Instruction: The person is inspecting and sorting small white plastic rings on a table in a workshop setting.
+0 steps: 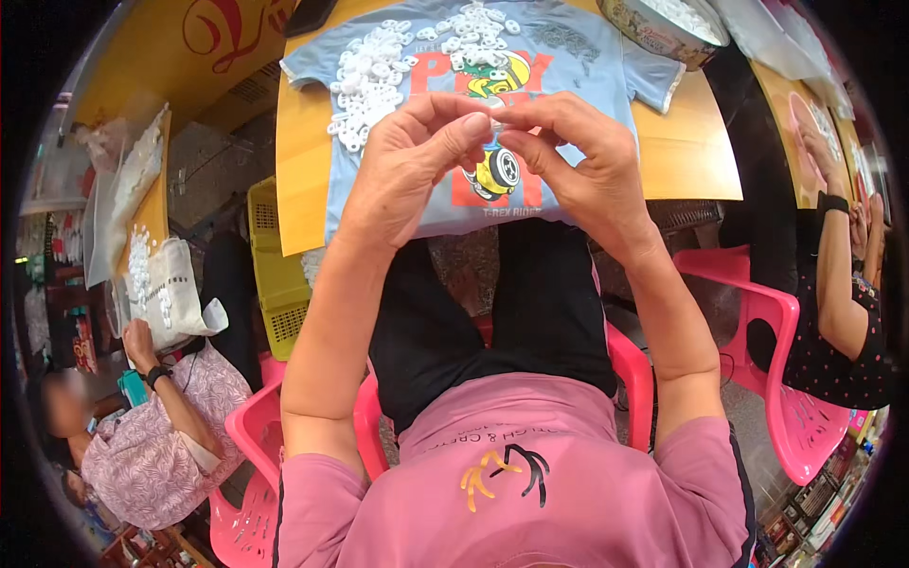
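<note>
Over the table, my left hand (417, 156) and my right hand (579, 151) meet fingertip to fingertip. Both pinch a small white plastic piece (496, 117), mostly hidden by the fingers. Beneath them a grey-blue T-shirt (606, 99) with a bright cartoon print lies spread on the yellow table (696, 142). A heap of white plastic pieces with holes (369, 83) covers the shirt's left side. Another group of white pieces (476, 36) lies at its top middle. To the right of that is a dark speckled patch (566, 40); I cannot tell whether it is tiny parts or print.
A round tin (644, 33) holding white pieces stands at the far right table corner. Yellow-green crates (282, 275) stand left of my legs. Pink chairs (791, 379) flank me. One person works at left beside white pieces on cloth (170, 293); another person's arm (835, 256) is at right.
</note>
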Tool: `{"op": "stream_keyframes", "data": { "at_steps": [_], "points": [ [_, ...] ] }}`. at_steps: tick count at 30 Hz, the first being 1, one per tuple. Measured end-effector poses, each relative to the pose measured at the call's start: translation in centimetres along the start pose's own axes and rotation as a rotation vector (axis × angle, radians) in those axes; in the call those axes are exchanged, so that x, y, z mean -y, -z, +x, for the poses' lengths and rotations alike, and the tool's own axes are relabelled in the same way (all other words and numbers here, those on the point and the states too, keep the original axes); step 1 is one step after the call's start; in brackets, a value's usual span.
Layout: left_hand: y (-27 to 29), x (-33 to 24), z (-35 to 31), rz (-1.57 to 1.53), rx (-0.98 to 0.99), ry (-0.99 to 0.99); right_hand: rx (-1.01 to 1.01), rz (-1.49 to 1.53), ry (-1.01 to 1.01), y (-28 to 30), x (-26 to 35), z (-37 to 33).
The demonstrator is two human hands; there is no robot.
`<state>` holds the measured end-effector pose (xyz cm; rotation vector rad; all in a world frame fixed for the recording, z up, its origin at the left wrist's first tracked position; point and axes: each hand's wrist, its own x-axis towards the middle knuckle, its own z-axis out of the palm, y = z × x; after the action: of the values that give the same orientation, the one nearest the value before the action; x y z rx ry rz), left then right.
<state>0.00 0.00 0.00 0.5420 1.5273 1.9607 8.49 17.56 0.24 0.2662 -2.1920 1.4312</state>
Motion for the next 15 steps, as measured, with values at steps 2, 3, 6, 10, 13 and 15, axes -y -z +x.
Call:
{"op": "stream_keyframes", "data": {
  "at_steps": [2, 3, 6, 10, 13, 15],
  "points": [
    [-0.5, 0.1, -0.5, -0.171, -0.007, 0.018, -0.026, -0.09, 0.115, -0.1, 0.0, 0.1],
    [-0.6, 0.0, -0.8, -0.172, -0.008, 0.017, -0.024, -0.09, 0.115, -0.3, 0.2, 0.1],
    [-1.1, -0.4, -1.7, -0.323, -0.001, 0.059, -0.041, -0.104, 0.099, -0.7, 1.1, -0.3],
    [-2.0, -0.1, -2.4, -0.324, -0.059, -0.007, -0.109, 0.282, -0.26, -1.4, 2.2, -0.8],
    [-2.5, 0.2, -2.4, -0.304, -0.106, -0.065, -0.123, 0.477, -0.39, -1.7, 2.0, -0.9],
    [-2.6, 0.4, -2.5, -0.301, -0.105, -0.089, -0.124, 0.531, -0.412, -1.7, 1.7, -1.1]
  ]
}}
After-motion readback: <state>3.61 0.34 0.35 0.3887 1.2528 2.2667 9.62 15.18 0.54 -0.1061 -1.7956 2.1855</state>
